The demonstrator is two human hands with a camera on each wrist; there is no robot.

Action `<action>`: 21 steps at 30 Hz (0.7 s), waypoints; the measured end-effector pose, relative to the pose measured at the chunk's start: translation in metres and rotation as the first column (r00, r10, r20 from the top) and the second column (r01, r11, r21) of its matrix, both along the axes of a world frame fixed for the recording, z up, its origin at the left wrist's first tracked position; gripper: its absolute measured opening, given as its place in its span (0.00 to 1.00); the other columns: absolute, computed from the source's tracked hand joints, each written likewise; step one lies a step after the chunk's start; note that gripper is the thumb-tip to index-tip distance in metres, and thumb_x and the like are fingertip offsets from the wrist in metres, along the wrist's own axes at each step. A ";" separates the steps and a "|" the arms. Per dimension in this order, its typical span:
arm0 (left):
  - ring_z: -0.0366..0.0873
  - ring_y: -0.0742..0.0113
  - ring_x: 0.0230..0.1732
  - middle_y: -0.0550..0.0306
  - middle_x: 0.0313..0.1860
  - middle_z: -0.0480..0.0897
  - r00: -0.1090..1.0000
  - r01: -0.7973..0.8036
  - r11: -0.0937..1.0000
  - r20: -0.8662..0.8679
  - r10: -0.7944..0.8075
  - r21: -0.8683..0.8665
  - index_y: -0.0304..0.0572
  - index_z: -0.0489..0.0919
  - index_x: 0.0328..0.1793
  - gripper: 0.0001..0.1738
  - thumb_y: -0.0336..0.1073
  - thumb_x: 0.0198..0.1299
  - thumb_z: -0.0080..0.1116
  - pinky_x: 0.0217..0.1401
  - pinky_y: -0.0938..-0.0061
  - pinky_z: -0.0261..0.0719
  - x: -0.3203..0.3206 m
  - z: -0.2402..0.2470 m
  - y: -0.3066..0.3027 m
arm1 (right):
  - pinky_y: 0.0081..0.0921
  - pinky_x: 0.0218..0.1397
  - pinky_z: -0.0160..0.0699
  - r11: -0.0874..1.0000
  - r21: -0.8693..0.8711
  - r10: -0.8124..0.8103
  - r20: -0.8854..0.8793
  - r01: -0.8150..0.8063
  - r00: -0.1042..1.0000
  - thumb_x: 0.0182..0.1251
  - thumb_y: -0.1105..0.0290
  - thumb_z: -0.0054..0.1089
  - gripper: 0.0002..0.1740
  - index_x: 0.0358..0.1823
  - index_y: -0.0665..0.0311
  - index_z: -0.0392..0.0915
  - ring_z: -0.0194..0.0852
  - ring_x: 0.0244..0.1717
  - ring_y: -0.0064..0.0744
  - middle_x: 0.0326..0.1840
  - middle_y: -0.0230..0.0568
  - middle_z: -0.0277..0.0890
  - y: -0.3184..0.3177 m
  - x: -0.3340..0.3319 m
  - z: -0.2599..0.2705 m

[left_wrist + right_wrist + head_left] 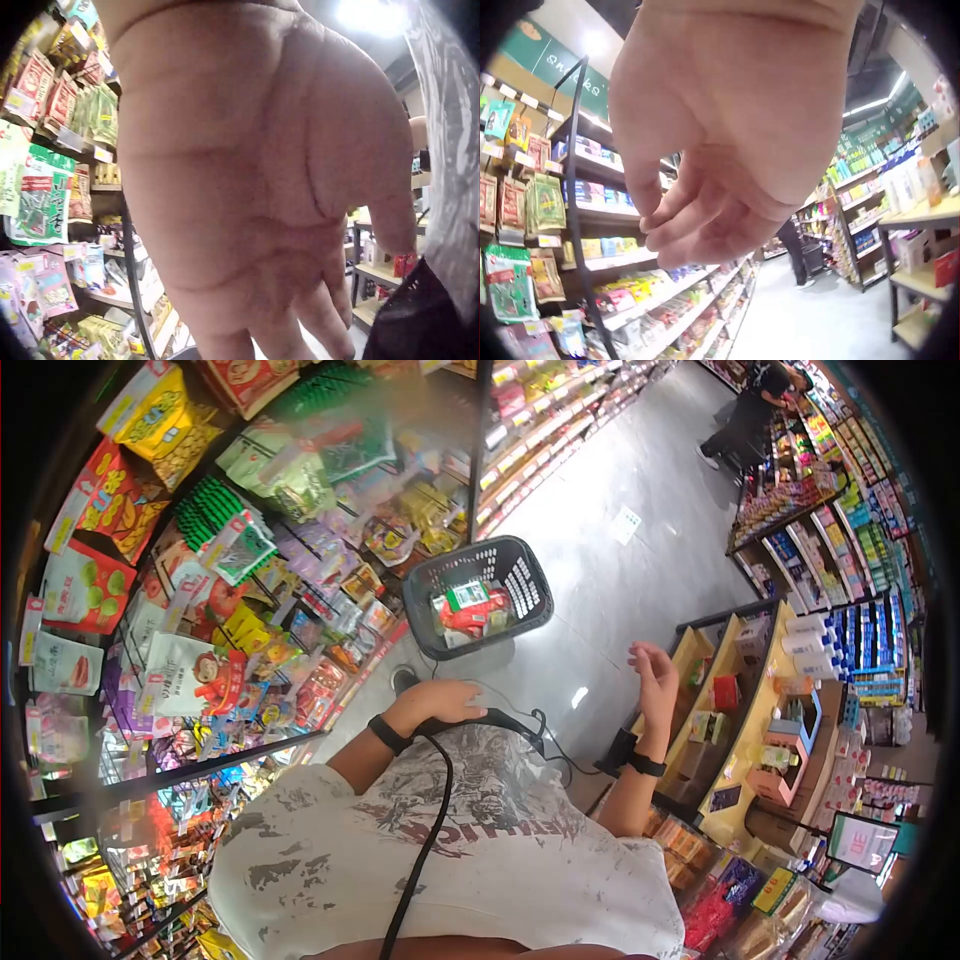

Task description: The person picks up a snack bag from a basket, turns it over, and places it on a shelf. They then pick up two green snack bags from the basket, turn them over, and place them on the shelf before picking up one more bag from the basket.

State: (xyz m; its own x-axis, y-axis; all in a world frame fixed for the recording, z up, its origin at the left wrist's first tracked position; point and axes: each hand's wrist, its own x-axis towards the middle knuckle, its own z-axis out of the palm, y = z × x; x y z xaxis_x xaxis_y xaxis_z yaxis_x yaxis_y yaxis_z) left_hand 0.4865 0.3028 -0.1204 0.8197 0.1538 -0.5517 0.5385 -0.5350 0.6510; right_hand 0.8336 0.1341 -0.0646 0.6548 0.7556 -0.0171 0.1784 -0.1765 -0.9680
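Fingers extended and holding nothing, the left hand (440,703) is in front of the person's waist, beside a black strap (500,718). In the left wrist view the palm (247,157) fills the middle, with relaxed fingers pointing down. The right hand (655,678) is raised off to the right, empty, its fingers loosely bent; the right wrist view shows that hand (727,135) with thumb and fingertips close together. Beyond the hands, a dark basket (522,582) holds red, white and green packages (470,597); neither hand touches it.
Racks of bagged snacks (195,670) line the left side. Wooden shelves (735,710) with boxes stand at the right. Grey floor (600,575) runs between, with a person in dark clothes (750,420) far off. Black cables (430,830) hang over the shirt.
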 end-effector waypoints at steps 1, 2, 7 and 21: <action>0.81 0.40 0.59 0.38 0.57 0.84 0.999 -0.027 0.999 0.044 0.028 -0.018 0.39 0.75 0.69 0.33 0.58 0.71 0.55 0.61 0.56 0.78 0.007 -0.005 -0.013 | 0.22 0.49 0.77 0.999 -0.003 -0.053 0.018 0.054 0.998 0.77 0.66 0.58 0.12 0.50 0.68 0.83 0.80 0.43 0.25 0.45 0.37 0.85 -0.021 0.009 0.000; 0.82 0.41 0.57 0.39 0.54 0.85 1.000 0.025 0.999 0.017 -0.025 -0.024 0.40 0.76 0.68 0.32 0.57 0.70 0.55 0.59 0.55 0.79 0.014 -0.009 -0.023 | 0.22 0.49 0.77 0.995 0.006 -0.099 0.001 0.099 0.995 0.77 0.67 0.58 0.12 0.50 0.69 0.83 0.80 0.42 0.24 0.44 0.36 0.84 -0.041 0.015 -0.004; 0.85 0.43 0.48 0.46 0.44 0.88 0.992 0.113 0.994 0.050 -0.113 0.007 0.44 0.82 0.60 0.25 0.53 0.66 0.60 0.51 0.53 0.80 0.040 -0.013 -0.036 | 0.23 0.48 0.80 0.986 -0.016 -0.167 -0.113 0.166 0.980 0.78 0.68 0.58 0.11 0.48 0.70 0.82 0.79 0.43 0.24 0.42 0.35 0.83 -0.094 0.020 -0.052; 0.85 0.44 0.46 0.46 0.43 0.87 0.999 -0.044 0.999 0.009 0.044 0.014 0.42 0.84 0.55 0.22 0.52 0.68 0.58 0.48 0.55 0.80 0.043 -0.010 0.004 | 0.20 0.46 0.80 0.916 -0.168 0.355 -0.090 -0.365 0.931 0.74 0.69 0.62 0.12 0.52 0.68 0.84 0.84 0.40 0.22 0.40 0.36 0.87 0.043 -0.029 -0.064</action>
